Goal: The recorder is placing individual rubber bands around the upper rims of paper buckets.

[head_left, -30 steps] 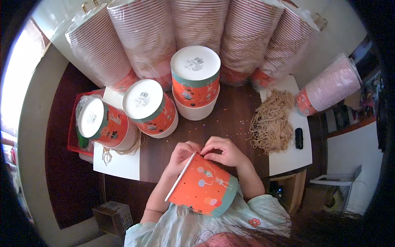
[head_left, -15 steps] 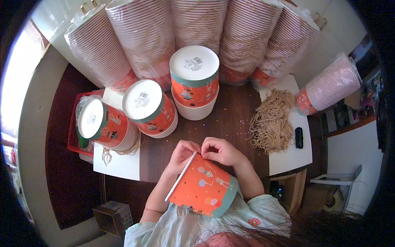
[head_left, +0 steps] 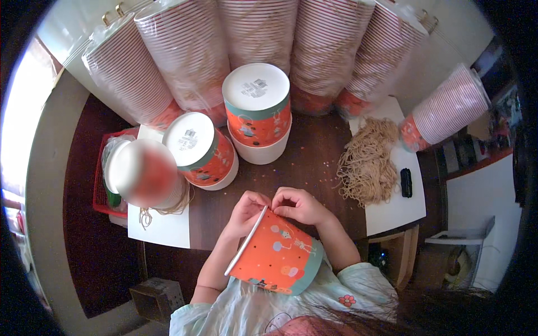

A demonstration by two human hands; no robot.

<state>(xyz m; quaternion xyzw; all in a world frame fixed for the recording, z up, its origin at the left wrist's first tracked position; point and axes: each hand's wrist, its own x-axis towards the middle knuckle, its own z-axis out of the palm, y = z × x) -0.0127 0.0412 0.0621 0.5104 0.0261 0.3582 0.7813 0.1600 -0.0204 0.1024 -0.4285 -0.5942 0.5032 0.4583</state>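
Observation:
An orange paper bucket (head_left: 274, 249) with a teal band at its base and a white rolled rim lies tilted on its side in front of my body. Its wall carries a skeleton and balloons; the open mouth faces left. My left hand (head_left: 247, 211) is closed at the upper end of the rim, its fingertips partly behind it. On the outer wall just below that same spot, my right hand (head_left: 300, 206) has thumb and fingers pinched together. Whatever is between the right fingertips is too small to make out. Both hands nearly meet there.
Inverted bucket stacks (head_left: 257, 120) stand on the dark table (head_left: 280, 179), with wrapped stacks (head_left: 185, 61) behind. Beige cord (head_left: 367, 162) lies at right near a black object (head_left: 406, 182). A red basket (head_left: 99, 193) sits far left; a wrapped stack (head_left: 445, 109) leans far right.
The table and stacks have shifted slightly in the picture as the view moved. Both hands and the bucket hold almost the same position.

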